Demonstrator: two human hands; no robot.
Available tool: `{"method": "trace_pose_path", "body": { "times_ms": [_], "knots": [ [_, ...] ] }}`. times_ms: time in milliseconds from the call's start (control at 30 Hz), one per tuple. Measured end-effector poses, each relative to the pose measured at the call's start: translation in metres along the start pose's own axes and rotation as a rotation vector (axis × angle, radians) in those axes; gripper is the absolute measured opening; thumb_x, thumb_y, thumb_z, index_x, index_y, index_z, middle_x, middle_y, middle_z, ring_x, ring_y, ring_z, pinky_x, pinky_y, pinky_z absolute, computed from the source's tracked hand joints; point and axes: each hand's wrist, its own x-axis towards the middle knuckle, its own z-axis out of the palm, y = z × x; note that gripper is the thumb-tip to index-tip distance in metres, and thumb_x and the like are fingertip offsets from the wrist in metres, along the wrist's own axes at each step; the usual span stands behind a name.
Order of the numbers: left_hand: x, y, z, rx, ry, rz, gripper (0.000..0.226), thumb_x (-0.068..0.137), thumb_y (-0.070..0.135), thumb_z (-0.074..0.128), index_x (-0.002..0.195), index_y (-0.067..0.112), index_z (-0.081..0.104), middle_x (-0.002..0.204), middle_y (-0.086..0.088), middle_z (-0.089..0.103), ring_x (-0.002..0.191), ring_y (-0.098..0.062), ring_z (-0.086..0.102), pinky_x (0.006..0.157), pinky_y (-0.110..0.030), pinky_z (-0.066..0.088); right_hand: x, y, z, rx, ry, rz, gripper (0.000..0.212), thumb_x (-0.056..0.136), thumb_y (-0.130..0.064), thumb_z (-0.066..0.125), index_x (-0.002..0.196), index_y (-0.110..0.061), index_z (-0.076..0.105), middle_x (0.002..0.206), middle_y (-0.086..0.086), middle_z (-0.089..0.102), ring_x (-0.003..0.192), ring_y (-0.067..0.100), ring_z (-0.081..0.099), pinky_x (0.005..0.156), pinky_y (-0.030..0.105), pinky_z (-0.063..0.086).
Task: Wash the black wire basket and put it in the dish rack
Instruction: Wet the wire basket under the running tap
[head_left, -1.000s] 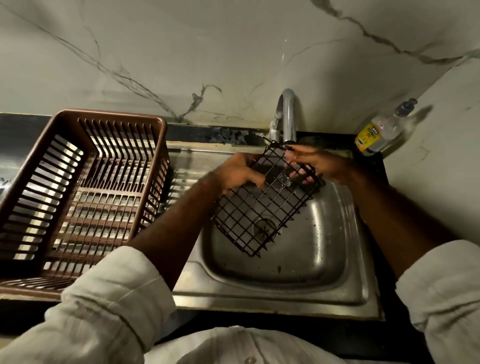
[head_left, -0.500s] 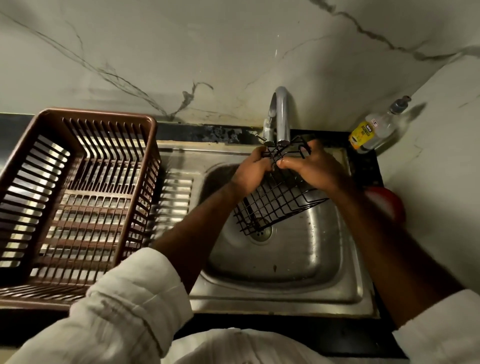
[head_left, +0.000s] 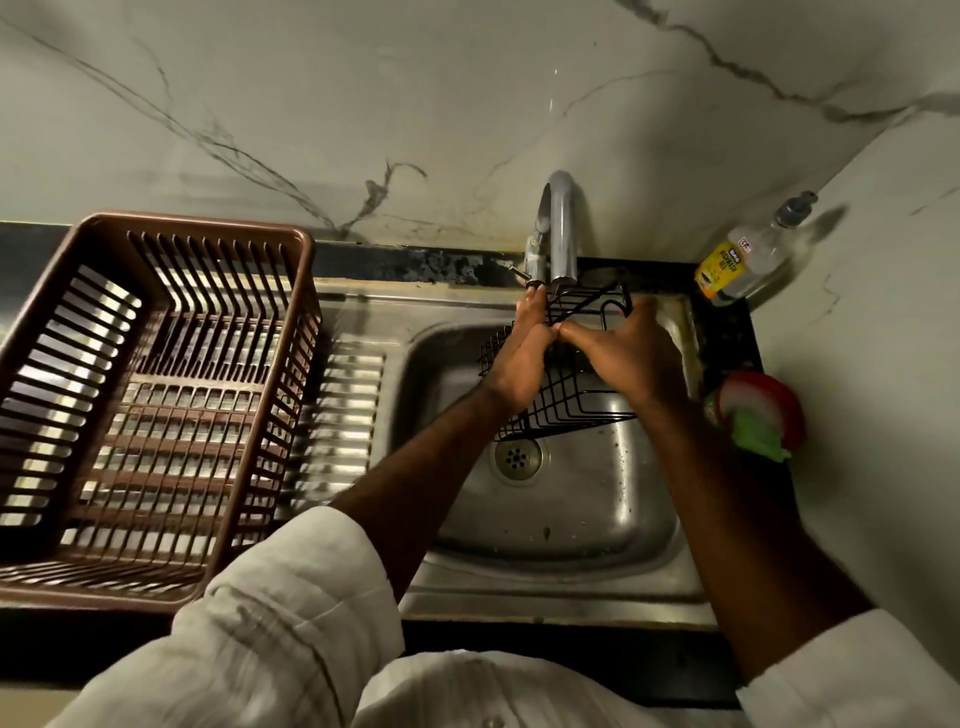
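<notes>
Basket raised under the tap spout

Hands meet at the centre right of the frame, over the stainless steel sink. The left hand and the right hand each have a grip closed on the black wire basket, their fingertips nearly touching at its upper edge. A second ago the basket lay flatter and lower, its grid bottom facing up above the drain; since then it has been turned upright and lifted, so its top rim now sits just under the mouth of the curved chrome tap. Whether water is running cannot be told from this view.

That shift reads as a move into rinsing, so the wash looks to be under way rather than finished. The brown slatted plastic dish rack stands on the counter at the left of the frame, well apart from the basket, with nothing visible inside it. At the upper right a clear dish soap bottle with a yellow label stands by the wall, and a red and green scrubber lies beside the sink's right edge.
</notes>
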Motion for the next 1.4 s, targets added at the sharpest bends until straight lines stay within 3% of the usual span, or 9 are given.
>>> {"method": "trace_pose_path", "body": {
  "times_ms": [167,267,367,567,667,933,1100,1267,1400],
  "knots": [
    [0.023,-0.062,0.0,-0.134,-0.09,-0.066,0.084,0.085,0.083,0.035,0.154,0.037,0.032,0.16,-0.001,0.036,0.15,-0.017,0.027,0.123,-0.051,0.019,-0.008,-0.004,0.005,-0.108,0.022,-0.069,0.107,0.066,-0.075,0.075,0.144,-0.014,0.033,0.135,0.014,0.059,0.119,0.037,0.06,0.089,0.042,0.05],
    [0.012,-0.039,-0.002,-0.135,-0.067,-0.076,0.08,0.089,0.079,0.038,0.154,0.033,0.035,0.158,-0.003,0.04,0.149,-0.019,0.03,0.123,-0.051,0.019,-0.008,-0.006,0.007,-0.117,0.031,-0.084,0.103,0.065,-0.075,0.075,0.139,-0.015,0.035,0.13,0.014,0.061,0.115,0.037,0.062,0.087,0.042,0.052],
    [0.004,-0.012,-0.004,-0.188,-0.046,-0.014,0.067,0.096,0.054,0.037,0.154,0.021,0.037,0.154,-0.011,0.044,0.146,-0.025,0.035,0.123,-0.051,0.023,-0.008,-0.006,0.008,-0.13,0.03,-0.084,0.103,0.066,-0.075,0.074,0.14,-0.015,0.034,0.13,0.015,0.061,0.114,0.038,0.062,0.086,0.044,0.053],
    [0.001,-0.006,-0.003,-0.202,-0.029,0.019,0.067,0.092,0.046,0.039,0.155,0.023,0.035,0.158,-0.011,0.037,0.15,-0.026,0.029,0.124,-0.053,0.019,-0.007,-0.008,0.003,-0.09,-0.006,-0.074,0.103,0.068,-0.071,0.075,0.142,-0.013,0.033,0.135,0.016,0.058,0.119,0.039,0.059,0.092,0.046,0.052],
    [0.004,-0.006,-0.001,-0.233,-0.047,0.081,0.054,0.093,0.037,0.039,0.146,0.031,0.045,0.15,-0.014,0.046,0.144,-0.03,0.038,0.121,-0.055,0.025,-0.008,-0.008,0.002,-0.085,-0.012,-0.072,0.101,0.071,-0.068,0.076,0.143,-0.013,0.032,0.137,0.016,0.057,0.12,0.038,0.059,0.089,0.043,0.05],
    [0.01,-0.019,0.001,-0.237,-0.056,-0.058,0.069,0.093,0.059,0.046,0.15,0.021,0.041,0.149,-0.012,0.048,0.142,-0.029,0.041,0.119,-0.055,0.029,-0.01,-0.009,0.008,-0.102,-0.015,-0.064,0.098,0.072,-0.066,0.077,0.14,-0.011,0.032,0.131,0.015,0.062,0.113,0.037,0.063,0.077,0.036,0.045],
    [0.036,-0.061,0.004,-0.279,-0.135,-0.141,0.082,0.087,0.066,0.049,0.156,0.026,0.029,0.163,-0.008,0.029,0.152,-0.025,0.023,0.123,-0.055,0.018,-0.008,-0.005,0.01,-0.093,-0.015,-0.046,0.098,0.073,-0.066,0.077,0.139,-0.009,0.033,0.131,0.015,0.062,0.114,0.036,0.063,0.077,0.035,0.043],
    [-0.001,-0.005,-0.008,-0.162,-0.097,-0.15,0.09,0.085,0.049,0.045,0.161,0.015,0.012,0.167,-0.01,0.016,0.153,-0.021,0.015,0.127,-0.042,0.01,-0.005,0.004,0.018,-0.077,-0.005,-0.028,0.101,0.069,-0.07,0.077,0.137,-0.01,0.033,0.129,0.016,0.062,0.112,0.036,0.064,0.078,0.037,0.049],
    [-0.005,-0.001,-0.018,-0.211,-0.172,-0.151,0.078,0.087,0.023,0.042,0.159,0.009,0.016,0.163,-0.011,0.024,0.148,-0.019,0.027,0.115,-0.021,0.028,0.0,0.012,0.028,-0.077,0.008,-0.032,0.098,0.068,-0.066,0.08,0.136,-0.011,0.034,0.127,0.015,0.063,0.11,0.036,0.065,0.076,0.035,0.049]
  ]
}}
